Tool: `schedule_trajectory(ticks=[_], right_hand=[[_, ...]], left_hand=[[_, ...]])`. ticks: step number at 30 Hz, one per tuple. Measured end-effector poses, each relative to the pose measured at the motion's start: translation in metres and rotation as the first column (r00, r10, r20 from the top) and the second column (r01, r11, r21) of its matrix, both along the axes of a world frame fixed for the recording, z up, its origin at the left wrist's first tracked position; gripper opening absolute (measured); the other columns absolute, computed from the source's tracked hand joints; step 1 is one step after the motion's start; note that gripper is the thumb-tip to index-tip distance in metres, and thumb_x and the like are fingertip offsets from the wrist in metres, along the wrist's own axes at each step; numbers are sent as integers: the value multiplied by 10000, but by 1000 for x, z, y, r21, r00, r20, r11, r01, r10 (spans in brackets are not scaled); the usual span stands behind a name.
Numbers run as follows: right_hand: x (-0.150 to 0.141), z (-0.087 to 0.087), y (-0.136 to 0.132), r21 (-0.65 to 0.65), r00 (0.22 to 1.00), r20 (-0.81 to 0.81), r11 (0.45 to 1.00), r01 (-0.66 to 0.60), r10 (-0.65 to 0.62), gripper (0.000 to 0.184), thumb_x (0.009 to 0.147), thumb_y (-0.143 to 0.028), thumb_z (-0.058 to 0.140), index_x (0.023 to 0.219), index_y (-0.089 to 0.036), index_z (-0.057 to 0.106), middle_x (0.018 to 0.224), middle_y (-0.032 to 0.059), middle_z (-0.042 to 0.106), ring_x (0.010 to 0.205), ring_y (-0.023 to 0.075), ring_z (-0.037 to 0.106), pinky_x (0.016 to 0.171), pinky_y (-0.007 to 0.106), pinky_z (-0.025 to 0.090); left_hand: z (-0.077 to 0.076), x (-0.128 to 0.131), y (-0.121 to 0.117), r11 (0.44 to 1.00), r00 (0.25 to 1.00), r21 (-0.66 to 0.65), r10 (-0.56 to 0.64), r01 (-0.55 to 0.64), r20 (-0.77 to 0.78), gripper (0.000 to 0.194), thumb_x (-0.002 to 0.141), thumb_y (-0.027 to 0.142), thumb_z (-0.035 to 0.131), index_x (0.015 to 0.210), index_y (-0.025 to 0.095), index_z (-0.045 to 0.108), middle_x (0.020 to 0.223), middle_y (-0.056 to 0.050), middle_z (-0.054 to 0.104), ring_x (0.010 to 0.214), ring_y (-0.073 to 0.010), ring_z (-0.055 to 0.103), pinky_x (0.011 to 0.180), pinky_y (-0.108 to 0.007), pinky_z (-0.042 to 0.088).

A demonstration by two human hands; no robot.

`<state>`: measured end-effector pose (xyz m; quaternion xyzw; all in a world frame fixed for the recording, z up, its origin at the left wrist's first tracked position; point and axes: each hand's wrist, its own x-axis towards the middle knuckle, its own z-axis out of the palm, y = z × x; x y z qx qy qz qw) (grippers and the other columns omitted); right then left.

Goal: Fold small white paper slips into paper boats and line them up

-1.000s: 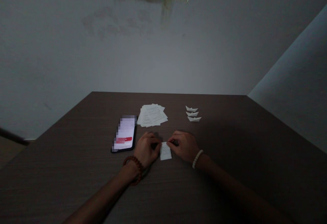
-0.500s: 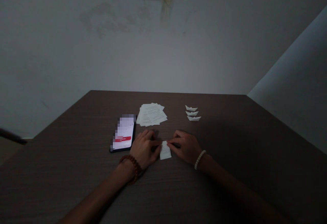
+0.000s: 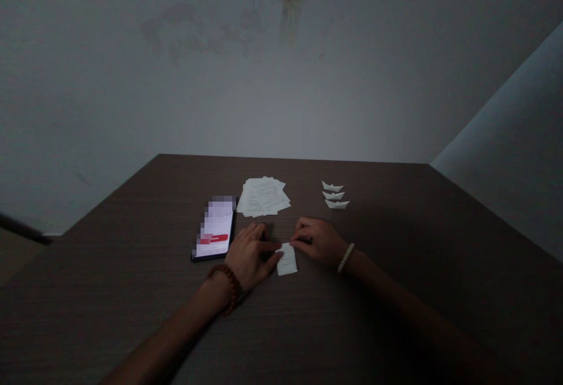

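A small piece of printed paper (image 3: 287, 261) lies on the brown table between my hands, its far edge near my fingertips. My left hand (image 3: 251, 255), with a brown bead bracelet at the wrist, rests on the table; its thumb and forefinger press on the paper's left side. My right hand (image 3: 320, 239), wearing a pale bead bracelet, pinches the paper's far right corner between thumb and forefinger. Beyond my right hand sit three folded paper boats (image 3: 336, 196) in a short column. A pile of printed sheets (image 3: 264, 196) lies beyond my left hand.
A phone (image 3: 215, 230) with a lit, partly blurred screen lies just left of my left hand. The wooden table (image 3: 132, 227) ends at a grey wall (image 3: 281, 92) with yellowish tape on it. A dark bar (image 3: 24, 227) shows at the left edge.
My right hand has shifted slightly along the paper's far edge, its fingers now pinched more closely at the corner. My left hand stays in place. The whole view has moved a little.
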<state>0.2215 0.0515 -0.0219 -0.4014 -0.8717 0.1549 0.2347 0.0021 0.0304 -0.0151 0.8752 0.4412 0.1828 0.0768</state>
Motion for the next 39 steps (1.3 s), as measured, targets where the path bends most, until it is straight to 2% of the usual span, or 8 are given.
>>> schedule_trajectory(ticks=[7,14,28,39], right_hand=[[2,2,5,79,989,100,990,-119,111,97,848,-240,606,853,-177,679,942,44,592,808,136,584,719,235,436],[6,7,5,70,975,146,981,-181,170,120,866,-255,587,869,-184,683,970,39,601,778,127,591,697,242,440],[8,2,4,69,987,72,986,-151,146,143,862,-262,592,856,-187,714,926,32,621,724,106,587,646,212,421],[12,4,5,72,978,156,985,-154,142,146,840,-325,614,881,-235,722,934,22,628,762,130,602,652,237,413]], left_hand=[[-4,-1,1,1000,1000,8,-11,11,15,234,852,396,561,917,257,738,861,-68,518,854,-234,480,728,-371,411],[-2,0,1,1000,1000,14,-4,4,8,228,848,390,567,921,254,735,859,-70,523,867,-239,479,730,-378,411],[-3,-1,0,1000,1000,6,-4,4,1,235,854,397,558,932,259,732,864,-67,517,874,-237,478,727,-371,409],[0,1,0,1000,1000,-17,8,-8,-24,246,854,407,555,929,258,736,864,-70,514,876,-240,478,736,-379,412]])
